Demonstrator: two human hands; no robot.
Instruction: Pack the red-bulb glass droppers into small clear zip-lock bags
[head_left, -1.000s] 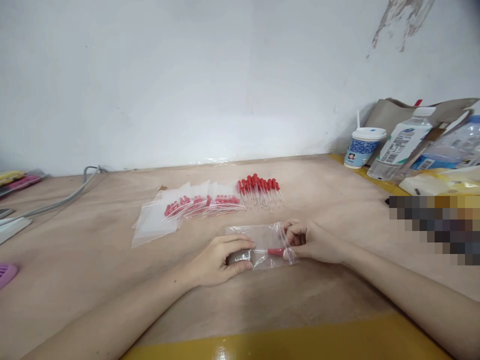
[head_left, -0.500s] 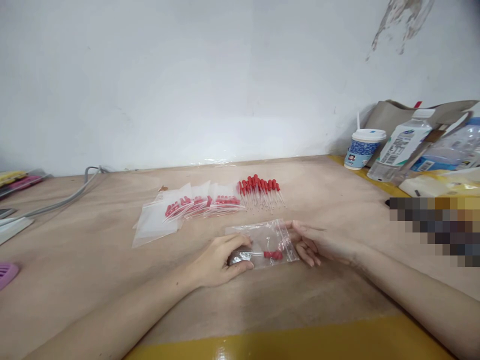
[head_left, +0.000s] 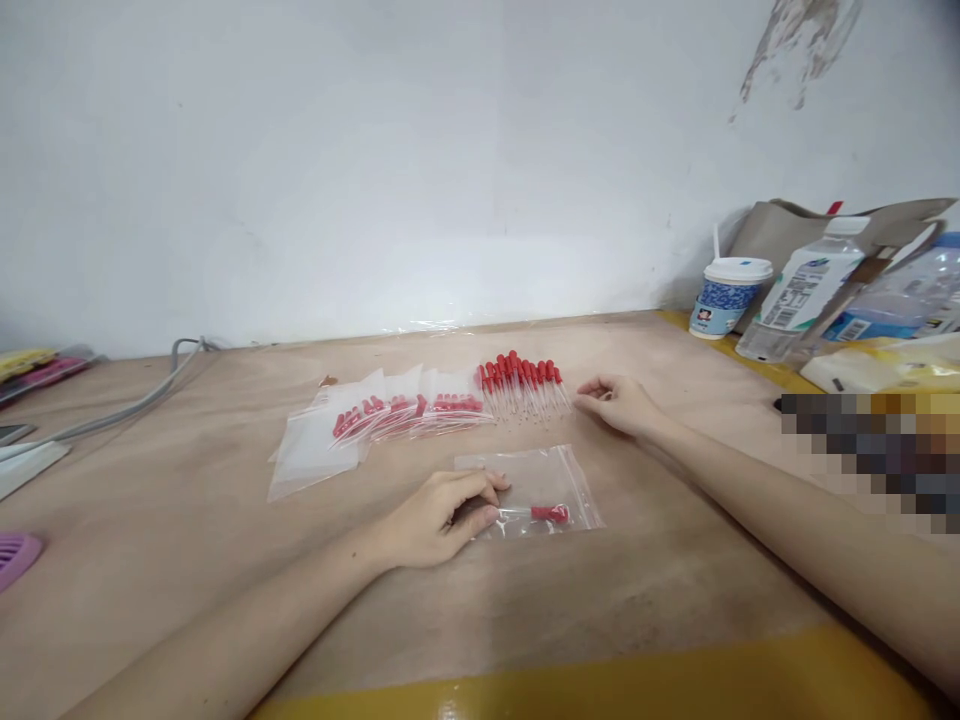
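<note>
Head view shows me the left hand (head_left: 439,515) curled over a clear bag (head_left: 531,478) holding a red-topped dropper (head_left: 550,514), lower centre. Right of centre, the right hand (head_left: 616,403) sits beside loose droppers (head_left: 517,372); whether either hand's fingertips meet, I can't tell.

Centre: droppers (head_left: 520,378) wear red bulbs; bag (head_left: 532,478) clear, red bulb (head_left: 550,514) inside. Right: cup (head_left: 721,304) shows blue pattern, lid (head_left: 739,268) white. Bottom: strip (head_left: 570,680) mustard-yellow. Left: cable (head_left: 135,410) grey. Wall (head_left: 337,180) pale grey, tabletop (head_left: 660,580) tan.
</note>
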